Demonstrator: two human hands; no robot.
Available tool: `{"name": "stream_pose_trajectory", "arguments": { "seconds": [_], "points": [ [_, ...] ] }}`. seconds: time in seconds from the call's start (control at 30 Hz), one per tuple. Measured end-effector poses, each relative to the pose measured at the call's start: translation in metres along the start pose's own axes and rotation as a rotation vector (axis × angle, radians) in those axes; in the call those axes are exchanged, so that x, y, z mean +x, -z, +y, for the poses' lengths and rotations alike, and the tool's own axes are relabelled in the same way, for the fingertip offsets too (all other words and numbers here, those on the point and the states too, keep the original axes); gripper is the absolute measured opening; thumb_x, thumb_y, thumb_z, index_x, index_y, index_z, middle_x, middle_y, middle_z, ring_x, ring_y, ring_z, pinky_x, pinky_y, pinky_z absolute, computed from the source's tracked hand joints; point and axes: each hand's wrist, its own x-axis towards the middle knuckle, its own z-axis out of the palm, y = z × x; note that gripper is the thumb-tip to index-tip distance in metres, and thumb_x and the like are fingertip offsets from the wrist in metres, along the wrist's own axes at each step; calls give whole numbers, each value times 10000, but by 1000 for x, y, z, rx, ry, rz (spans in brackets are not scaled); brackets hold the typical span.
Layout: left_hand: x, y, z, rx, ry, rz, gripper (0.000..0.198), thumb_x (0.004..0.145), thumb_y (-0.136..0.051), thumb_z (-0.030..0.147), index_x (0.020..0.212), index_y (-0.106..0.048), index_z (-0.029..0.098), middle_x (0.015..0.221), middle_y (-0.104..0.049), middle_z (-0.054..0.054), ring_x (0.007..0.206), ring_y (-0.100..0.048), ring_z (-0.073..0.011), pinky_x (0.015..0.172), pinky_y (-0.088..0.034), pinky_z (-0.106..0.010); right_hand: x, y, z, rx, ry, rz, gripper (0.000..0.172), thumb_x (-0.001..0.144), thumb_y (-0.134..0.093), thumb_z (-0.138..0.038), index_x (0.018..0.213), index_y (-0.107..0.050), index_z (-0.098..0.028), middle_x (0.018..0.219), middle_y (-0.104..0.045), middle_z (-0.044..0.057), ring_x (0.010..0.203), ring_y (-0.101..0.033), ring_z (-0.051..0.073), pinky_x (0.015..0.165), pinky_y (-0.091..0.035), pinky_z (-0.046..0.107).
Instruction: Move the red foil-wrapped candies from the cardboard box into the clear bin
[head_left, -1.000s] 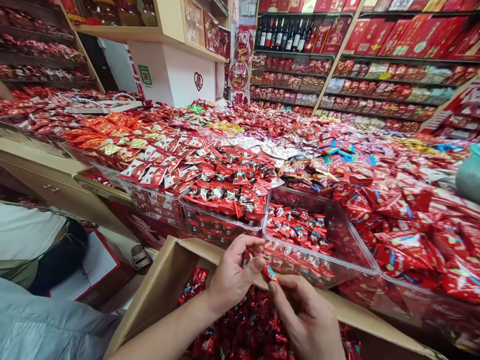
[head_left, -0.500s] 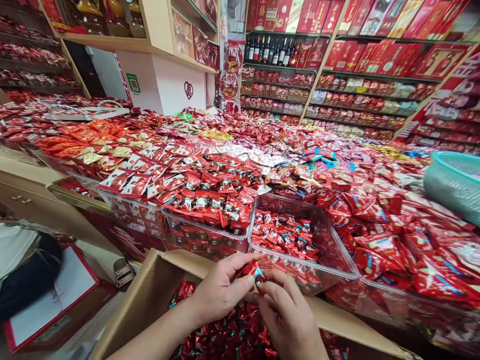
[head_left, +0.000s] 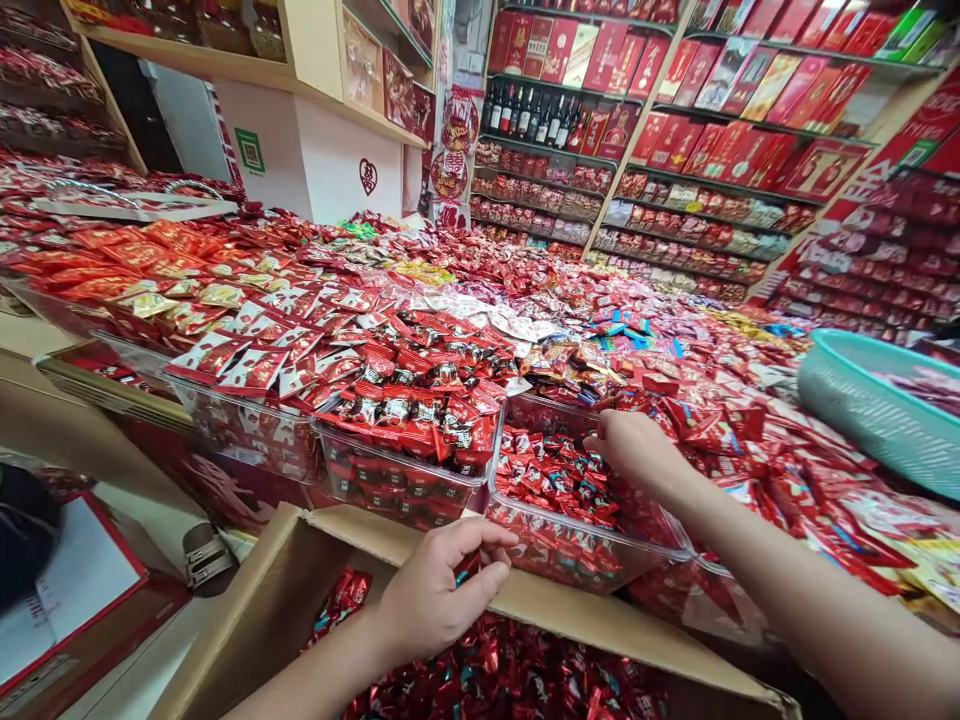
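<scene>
My left hand (head_left: 448, 588) is over the near wall of an open cardboard box (head_left: 352, 525), its fingers curled toward the thumb. A bit of red and teal wrapper, a wrapped candy (head_left: 466, 569), shows inside that curl. My right hand (head_left: 631, 448) reaches over the back right part of a clear plastic bin (head_left: 570, 545). Its fingers are bent down and closed, and whatever they hold is hidden. Small red wrapped candies (head_left: 551, 480) partly fill this bin. More dark red and teal wrapped candies (head_left: 510, 665) lie loose in the cardboard box below my hands.
Left of the bin stands another clear bin heaped with red and black packets (head_left: 409, 405). Larger red packets (head_left: 780, 500) spread to the right, near a teal basket (head_left: 862, 390). Shelves of red boxes (head_left: 750, 85) line the back. A person's dark clothing (head_left: 26, 530) shows at far left.
My right hand has left my left hand and moved up and right over the clear bin. My left hand stays above the box with fingers curled. The view has shifted slightly right.
</scene>
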Motion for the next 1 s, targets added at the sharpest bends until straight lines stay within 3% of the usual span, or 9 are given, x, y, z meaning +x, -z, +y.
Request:
{"name": "stream_pose_trajectory", "arguments": {
  "seconds": [0.13, 0.3, 0.47, 0.57, 0.7, 0.83, 1.0],
  "points": [
    [-2, 1, 1, 84, -53, -8, 171, 774, -459, 176, 920, -546, 195, 794, -555, -10, 725, -496, -124, 682, -388, -215, 12, -16, -11, -28, -9, -33, 196, 743, -449, -204, 756, -602, -83, 763, -631, 167, 724, -594, 242, 562, -379, 281],
    [0, 2, 1, 73, -109, -27, 188, 762, -457, 162, 921, -552, 190, 795, -554, -17, 737, -492, -134, 698, -382, -233, 13, -34, -16, -30, 12, -106, 207, 730, -428, -120, 718, -631, -83, 738, -642, 165, 698, -607, 217, 566, -393, 258],
    [0, 8, -4, -227, -66, -92, 379, 683, -388, 77, 1027, -503, 187, 912, -532, -45, 789, -484, -149, 729, -396, -273, 9, -24, -15, -38, 23, -105, 214, 731, -412, -130, 673, -617, -106, 705, -637, 149, 683, -602, 230, 561, -400, 276],
    [-1, 11, -10, -492, -33, -153, 580, 528, -342, 31, 1069, -462, 202, 1033, -497, -44, 890, -465, -172, 713, -405, -276, -14, 1, -26, 46, 68, 41, 236, 787, -372, -246, 768, -585, -147, 777, -626, 112, 730, -583, 224, 604, -414, 302],
    [-1, 11, -13, -560, -112, -167, 692, 461, -310, 3, 1109, -427, 217, 1093, -470, -25, 1022, -416, -189, 868, -338, -335, -75, 21, -56, 507, 322, 323, 144, 782, -426, -277, 813, -545, -202, 766, -604, 38, 696, -563, 145, 621, -437, 237],
    [-3, 9, -12, -438, -173, -134, 736, 459, -296, -30, 1151, -380, 209, 1125, -443, -33, 1061, -390, -191, 947, -273, -380, -126, -2, -93, 815, 428, 311, 164, 772, -446, -196, 921, -513, -210, 761, -595, 31, 642, -559, 118, 566, -460, 200],
    [-3, 10, -6, -249, -149, -212, 807, 503, -303, -58, 1245, -241, 253, 1264, -313, -22, 1178, -249, -193, 1015, -146, -416, -133, -40, -119, 937, 305, 258, 397, 768, -456, -217, 1157, -390, -180, 901, -569, 85, 662, -562, 144, 569, -486, 243]
  ]
}}
